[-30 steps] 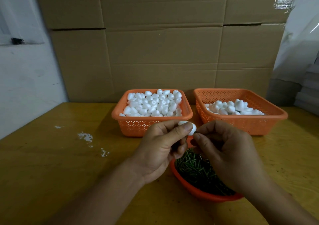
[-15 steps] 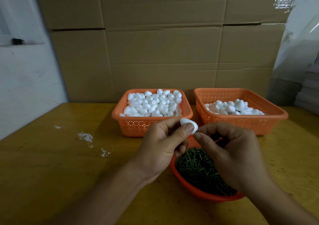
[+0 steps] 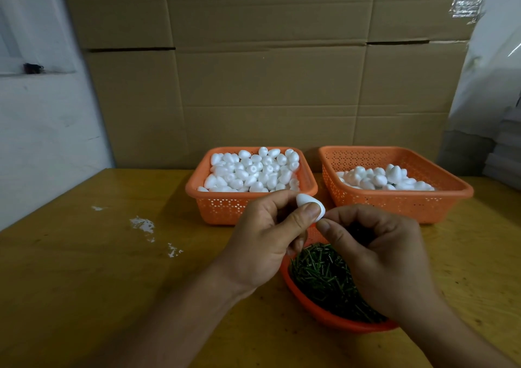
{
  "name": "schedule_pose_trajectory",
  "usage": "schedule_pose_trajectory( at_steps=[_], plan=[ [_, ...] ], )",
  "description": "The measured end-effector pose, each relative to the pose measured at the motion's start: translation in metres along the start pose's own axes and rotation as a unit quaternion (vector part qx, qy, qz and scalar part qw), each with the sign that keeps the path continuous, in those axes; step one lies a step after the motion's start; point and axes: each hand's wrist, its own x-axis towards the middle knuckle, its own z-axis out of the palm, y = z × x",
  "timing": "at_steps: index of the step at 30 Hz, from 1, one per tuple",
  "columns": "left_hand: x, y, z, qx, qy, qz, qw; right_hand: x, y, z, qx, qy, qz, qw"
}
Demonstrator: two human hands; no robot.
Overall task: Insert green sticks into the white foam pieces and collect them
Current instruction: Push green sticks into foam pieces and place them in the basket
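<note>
The left hand point(image 3: 262, 243) pinches one white foam piece point(image 3: 308, 204) between thumb and fingers, held above the orange bowl point(image 3: 332, 318) of green sticks point(image 3: 321, 274) on the yellow worktop point(image 3: 84, 269). The right hand point(image 3: 377, 257) has its fingers curled tight with the thumb tip touching the foam, can't make out a stick in it. Two orange baskets behind: the left basket point(image 3: 225, 206) is full of foam pieces, the right basket point(image 3: 394, 201) holds fewer

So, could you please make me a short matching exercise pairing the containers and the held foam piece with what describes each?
Things:
1. left basket
2. right basket
3. near bowl
4. foam piece in the left hand

Descriptions:
A. holds green sticks
B. pinched between thumb and fingers
C. heaped full of foam pieces
D. partly filled with foam pieces

Pairs: 1-C, 2-D, 3-A, 4-B
</note>
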Motion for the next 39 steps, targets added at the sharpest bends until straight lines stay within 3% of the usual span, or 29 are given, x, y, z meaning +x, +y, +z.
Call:
schedule_pose_trajectory(
  at_steps=[17,21,27,32,39],
  plan=[
    [0.000,0.000,0.000,0.003,0.015,0.011,1.000,0.003,-0.004,0.005,0.108,-0.063,-0.073,0.989],
    [-0.001,0.000,0.003,0.004,0.027,0.015,1.000,0.003,-0.006,0.004,0.123,-0.066,-0.052,0.989],
    [-0.002,-0.003,0.007,0.011,0.030,0.015,0.999,0.003,-0.004,0.002,0.156,-0.058,0.087,0.982],
    [-0.002,-0.005,0.007,0.027,0.026,0.030,0.999,0.003,-0.011,0.001,0.196,-0.074,0.104,0.972],
    [-0.003,-0.011,0.008,0.027,0.029,0.010,0.999,0.018,-0.003,-0.011,0.131,0.017,0.141,0.981]
  ],
)
